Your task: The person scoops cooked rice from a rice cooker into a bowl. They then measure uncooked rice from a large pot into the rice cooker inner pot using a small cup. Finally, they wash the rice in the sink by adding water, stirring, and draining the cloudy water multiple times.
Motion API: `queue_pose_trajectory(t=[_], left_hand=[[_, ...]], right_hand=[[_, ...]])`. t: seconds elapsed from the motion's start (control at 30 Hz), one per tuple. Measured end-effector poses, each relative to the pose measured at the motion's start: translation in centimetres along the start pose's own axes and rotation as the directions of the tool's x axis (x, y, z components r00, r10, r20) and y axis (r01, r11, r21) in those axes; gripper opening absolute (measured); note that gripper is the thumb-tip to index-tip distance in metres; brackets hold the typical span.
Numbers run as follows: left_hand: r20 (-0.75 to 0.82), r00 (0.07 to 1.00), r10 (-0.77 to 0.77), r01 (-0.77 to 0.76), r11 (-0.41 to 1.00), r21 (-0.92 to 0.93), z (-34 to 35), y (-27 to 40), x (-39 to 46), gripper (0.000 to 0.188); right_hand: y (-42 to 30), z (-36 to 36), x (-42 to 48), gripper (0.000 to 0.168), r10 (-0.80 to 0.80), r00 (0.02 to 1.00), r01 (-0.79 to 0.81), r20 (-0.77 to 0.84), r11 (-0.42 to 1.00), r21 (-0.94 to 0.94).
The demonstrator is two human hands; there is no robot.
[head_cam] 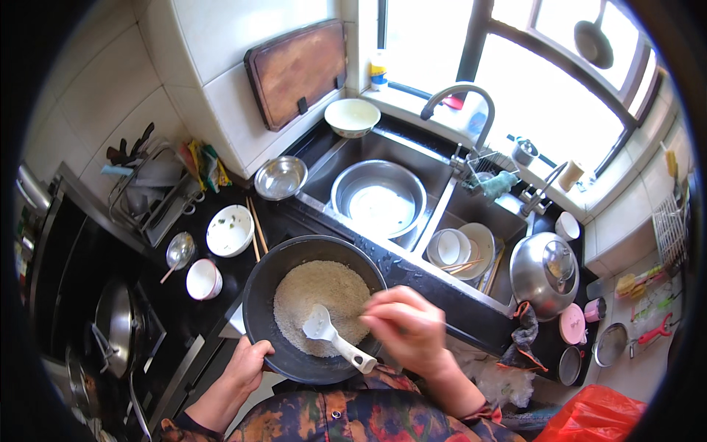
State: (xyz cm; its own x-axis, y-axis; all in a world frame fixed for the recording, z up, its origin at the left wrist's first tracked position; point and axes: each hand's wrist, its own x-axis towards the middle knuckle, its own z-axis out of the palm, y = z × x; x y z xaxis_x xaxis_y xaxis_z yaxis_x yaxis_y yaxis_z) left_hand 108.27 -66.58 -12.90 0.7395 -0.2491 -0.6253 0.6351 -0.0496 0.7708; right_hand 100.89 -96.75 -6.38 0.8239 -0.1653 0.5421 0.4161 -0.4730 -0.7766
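A dark round pot (pixel 257 298) is held close to the body, with my left hand (pixel 243 362) gripping its lower left rim, thumb on top. Pale uncooked rice (pixel 326 276) lies inside it. A white plastic rice paddle (pixel 337 338) rests on the rice, its handle across the pot's near rim. Blurred by motion, my right hand (pixel 409 326) is above the pot's right rim, fingers bent inward; whether anything small is between them cannot be told.
A metal basin (pixel 422 201) stands in the left sink, bowls (pixel 448 247) and chopsticks in the right one. Left of the pot are a used white bowl (pixel 230 231), a small bowl (pixel 204 279) and a ladle (pixel 180 250). A steel kettle (pixel 544 276) stands at the right.
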Motion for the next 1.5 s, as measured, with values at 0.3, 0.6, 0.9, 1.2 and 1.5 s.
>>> queue_pose_trajectory(t=[0.3, 0.6, 0.9, 1.2, 1.5], left_hand=[[0.162, 0.987, 0.016, -0.017, 1.0, 0.002, 1.1, 8.2, 8.7, 0.037], [0.027, 0.997, 0.078, -0.075, 0.993, -0.095, 5.4, 14.1, 15.0, 0.036], [-0.144, 0.979, 0.141, -0.168, 0.966, -0.198, 10.3, 16.5, 15.1, 0.047], [-0.171, 0.982, 0.086, -0.127, 0.96, -0.248, 10.7, 18.3, 19.5, 0.05], [-0.197, 0.976, 0.087, -0.131, 0.967, -0.218, 10.1, 21.5, 22.1, 0.057]], right_hand=[[1.8, -12.6, -10.3, 0.01, 0.303, 0.746, -0.596, -0.593, 0.701, -0.392], [9.5, -21.8, -16.2, 0.013, 0.503, 0.663, -0.717, -0.554, 0.217, -0.662], [22.3, -21.4, 3.1, 0.023, 0.576, 0.73, -0.673, -0.369, 0.512, -0.534], [50.4, -2.1, 17.3, 0.018, 0.579, 0.759, -0.161, 0.296, 0.609, -0.777], [62.0, 6.1, 13.7, 0.025, 0.791, 0.507, -0.222, 0.343, 0.504, -0.835]])
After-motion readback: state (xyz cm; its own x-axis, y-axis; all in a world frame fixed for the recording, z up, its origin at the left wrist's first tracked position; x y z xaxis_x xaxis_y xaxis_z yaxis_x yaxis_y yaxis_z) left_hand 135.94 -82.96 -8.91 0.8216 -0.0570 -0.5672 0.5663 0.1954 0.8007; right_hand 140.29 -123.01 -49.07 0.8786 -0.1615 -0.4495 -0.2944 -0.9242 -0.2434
